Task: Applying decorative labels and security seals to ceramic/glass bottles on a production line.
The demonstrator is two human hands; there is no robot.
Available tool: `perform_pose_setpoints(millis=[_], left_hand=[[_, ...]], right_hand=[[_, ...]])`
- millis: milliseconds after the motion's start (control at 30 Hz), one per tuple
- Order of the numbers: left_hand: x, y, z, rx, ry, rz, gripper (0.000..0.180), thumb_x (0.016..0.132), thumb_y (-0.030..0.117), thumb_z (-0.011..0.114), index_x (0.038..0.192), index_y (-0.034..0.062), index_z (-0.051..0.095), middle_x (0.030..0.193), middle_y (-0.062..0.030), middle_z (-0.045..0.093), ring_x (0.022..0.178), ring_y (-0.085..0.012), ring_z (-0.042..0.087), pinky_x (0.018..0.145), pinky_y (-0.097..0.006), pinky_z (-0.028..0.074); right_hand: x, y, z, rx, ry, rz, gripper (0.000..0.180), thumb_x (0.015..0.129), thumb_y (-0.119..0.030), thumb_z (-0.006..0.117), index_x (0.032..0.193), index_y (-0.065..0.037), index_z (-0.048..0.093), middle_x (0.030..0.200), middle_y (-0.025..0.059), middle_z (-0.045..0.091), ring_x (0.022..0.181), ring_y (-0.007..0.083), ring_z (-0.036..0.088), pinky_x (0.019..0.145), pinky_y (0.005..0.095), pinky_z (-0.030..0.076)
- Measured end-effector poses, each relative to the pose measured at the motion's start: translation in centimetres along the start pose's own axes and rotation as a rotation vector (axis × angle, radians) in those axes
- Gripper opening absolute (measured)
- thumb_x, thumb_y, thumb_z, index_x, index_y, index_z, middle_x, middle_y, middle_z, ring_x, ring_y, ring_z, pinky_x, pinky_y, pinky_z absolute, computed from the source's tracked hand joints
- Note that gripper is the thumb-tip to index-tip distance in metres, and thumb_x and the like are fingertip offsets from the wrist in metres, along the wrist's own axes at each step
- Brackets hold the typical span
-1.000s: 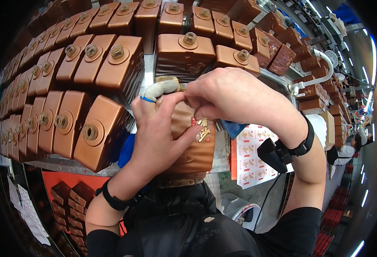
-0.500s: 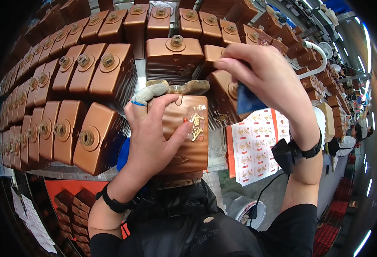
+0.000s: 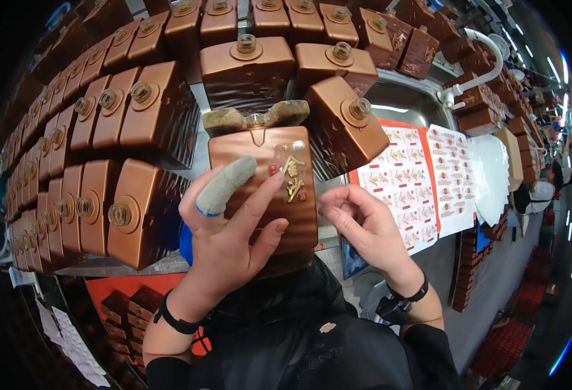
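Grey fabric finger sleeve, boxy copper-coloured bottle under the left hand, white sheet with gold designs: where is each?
Grey finger sleeve (image 3: 228, 185): head view, middle of its fabric.
Copper-coloured bottle (image 3: 302, 227): head view, lower broad face.
White sheet (image 3: 403, 188): head view, its middle.

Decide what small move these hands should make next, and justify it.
I'd probably press the gold lettering flat with the left hand: its index finger is already at the lettering's left edge, and what looks like clear film surrounds the lettering on the bottle.
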State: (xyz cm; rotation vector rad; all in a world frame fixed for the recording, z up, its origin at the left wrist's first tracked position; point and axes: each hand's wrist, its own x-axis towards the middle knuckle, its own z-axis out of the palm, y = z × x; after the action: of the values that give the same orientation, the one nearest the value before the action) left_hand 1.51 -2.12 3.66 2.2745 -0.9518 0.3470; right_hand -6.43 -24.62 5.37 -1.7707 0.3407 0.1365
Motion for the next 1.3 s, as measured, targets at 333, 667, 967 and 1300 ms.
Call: perform_pose_setpoints(millis=[333, 667, 967, 1300], left_hand=[[0.9, 0.1, 0.2, -0.020, -0.035, -0.126, 0.056, 0.095, 0.032, 0.068, 0.144, 0.0083, 0.057, 0.152, -0.0208, 0.040, 0.134, -0.0389, 0.033, 0.115, -0.047, 0.025], [3.8, -1.5, 1.6, -0.070, 0.106, -0.152, 0.049, 0.092, 0.027, 0.072, 0.134, 0.0062, 0.058, 0.131, -0.0191, 0.050, 0.122, -0.0359, 0.042, 0.108, -0.046, 0.031], [3.8, -1.5, 1.9, -0.108, 0.110, -0.202, 0.054, 0.086, 0.024, 0.079, 0.133, 0.0087, 0.059, 0.129, -0.0180, 0.050, 0.119, -0.0354, 0.041, 0.107, -0.045, 0.033], [3.9, -1.5, 1.9, -0.109, 0.142, -0.166, 0.055, 0.084, 0.023, 0.079, 0.134, 0.0100, 0.059, 0.129, -0.0188, 0.051, 0.118, -0.0367, 0.043, 0.106, -0.046, 0.033]], right_hand=[[2.4, 1.1, 2.3, 0.422, 0.001, 0.092, 0.045, 0.101, -0.018, 0.066, 0.138, 0.003, 0.052, 0.122, 0.0074, 0.063, 0.085, 0.0027, 0.059, 0.076, 0.0185, 0.047], [3.0, 1.5, 3.2, 0.560, -0.007, 0.071, 0.051, 0.099, -0.015, 0.069, 0.141, 0.005, 0.049, 0.126, 0.0096, 0.060, 0.094, 0.0051, 0.063, 0.085, 0.0211, 0.048], [2.8, 1.0, 3.0, 0.632, -0.025, 0.092, 0.051, 0.097, -0.007, 0.068, 0.142, 0.004, 0.047, 0.130, 0.0106, 0.059, 0.103, 0.0076, 0.065, 0.091, 0.0221, 0.050], [3.0, 1.5, 2.6, 0.582, -0.039, 0.085, 0.055, 0.095, -0.004, 0.070, 0.143, 0.004, 0.046, 0.130, 0.0100, 0.060, 0.095, 0.0060, 0.064, 0.086, 0.0195, 0.050]])
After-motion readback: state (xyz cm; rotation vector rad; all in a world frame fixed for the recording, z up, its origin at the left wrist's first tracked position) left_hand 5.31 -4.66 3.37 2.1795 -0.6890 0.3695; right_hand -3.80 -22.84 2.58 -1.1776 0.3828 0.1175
